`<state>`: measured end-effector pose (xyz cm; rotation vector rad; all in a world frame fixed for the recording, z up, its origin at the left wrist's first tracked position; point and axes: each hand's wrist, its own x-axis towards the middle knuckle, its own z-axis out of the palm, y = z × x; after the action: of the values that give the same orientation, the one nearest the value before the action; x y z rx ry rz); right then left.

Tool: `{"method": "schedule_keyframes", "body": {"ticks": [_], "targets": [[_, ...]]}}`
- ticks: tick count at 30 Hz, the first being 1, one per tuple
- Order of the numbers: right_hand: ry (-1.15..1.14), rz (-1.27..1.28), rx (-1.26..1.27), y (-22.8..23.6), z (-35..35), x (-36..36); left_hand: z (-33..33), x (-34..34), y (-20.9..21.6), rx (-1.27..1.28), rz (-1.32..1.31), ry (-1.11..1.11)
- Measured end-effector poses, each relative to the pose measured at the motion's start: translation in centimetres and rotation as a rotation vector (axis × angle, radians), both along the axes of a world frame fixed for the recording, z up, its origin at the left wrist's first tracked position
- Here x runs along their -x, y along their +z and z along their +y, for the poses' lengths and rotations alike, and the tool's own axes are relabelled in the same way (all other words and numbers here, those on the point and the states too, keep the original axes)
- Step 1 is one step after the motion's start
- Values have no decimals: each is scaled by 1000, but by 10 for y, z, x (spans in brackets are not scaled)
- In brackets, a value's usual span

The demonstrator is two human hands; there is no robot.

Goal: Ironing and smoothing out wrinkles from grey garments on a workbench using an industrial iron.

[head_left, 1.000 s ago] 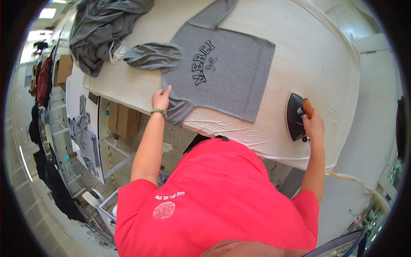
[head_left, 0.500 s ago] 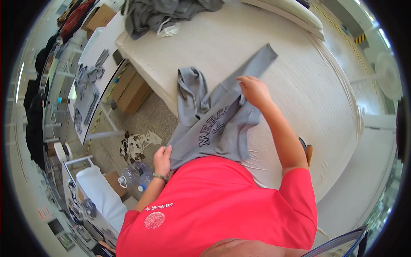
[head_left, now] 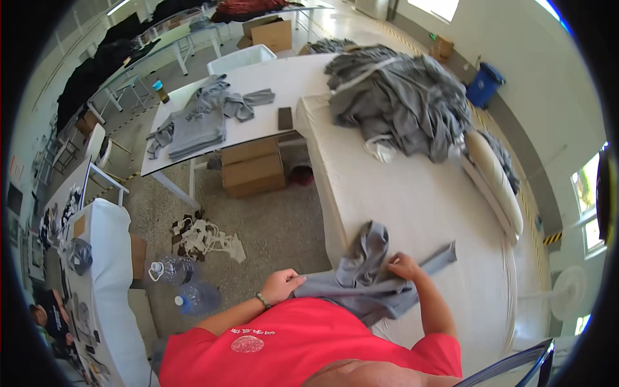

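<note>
A grey sweatshirt (head_left: 380, 294) lies partly folded at the near edge of a cloth-covered table (head_left: 445, 213), close against my red shirt. One of its sleeves bends upward, and the other stretches out to the right. At the garment's left edge, my left hand (head_left: 282, 286) pinches the fabric between thumb and fingers. My right hand (head_left: 403, 266) is closed on the cloth between the two sleeves. The lettering on the front is hardly visible from here.
A large heap of grey garments (head_left: 406, 97) sits at the covered table's far end, beside a padded board (head_left: 493, 184). Another grey sweatshirt (head_left: 200, 122) is spread on a white table (head_left: 300, 71). Below stand a cardboard box (head_left: 253, 169), fabric scraps (head_left: 206, 238) and plastic bottles (head_left: 198, 298).
The view has tipped up and swung, bringing the whole heap and white table into sight. Both hands remain on the sweatshirt; the right hand sits nearer the bent sleeve.
</note>
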<state>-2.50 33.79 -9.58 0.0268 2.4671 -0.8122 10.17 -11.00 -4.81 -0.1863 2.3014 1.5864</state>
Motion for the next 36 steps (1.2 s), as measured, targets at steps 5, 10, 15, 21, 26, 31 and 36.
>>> {"method": "schedule_keyframes", "body": {"ticks": [5, 10, 15, 21, 26, 31, 36], "targets": [[-54, -89, -161, 0, -59, 39, -57, 61, -9, -172, -81, -96], [-20, 249, 69, 62, -139, 147, -134, 160, 58, -21, 286, -152], [-306, 1035, 424, 226, -241, 213, -220, 198, 194, 235, 839, 257], [-821, 223, -462, 179, -340, 350, -311, 236, 193, 700, 1264, 457], [-220, 1058, 457, 230, -440, 338, -384, 249, 173, 970, 1235, 476], [-43, 714, 264, 224, -520, 398, -463, 254, 175, 1284, 1089, 514], [116, 624, 436, 205, -602, 407, -530, 254, 177, 1485, 921, 492]]}}
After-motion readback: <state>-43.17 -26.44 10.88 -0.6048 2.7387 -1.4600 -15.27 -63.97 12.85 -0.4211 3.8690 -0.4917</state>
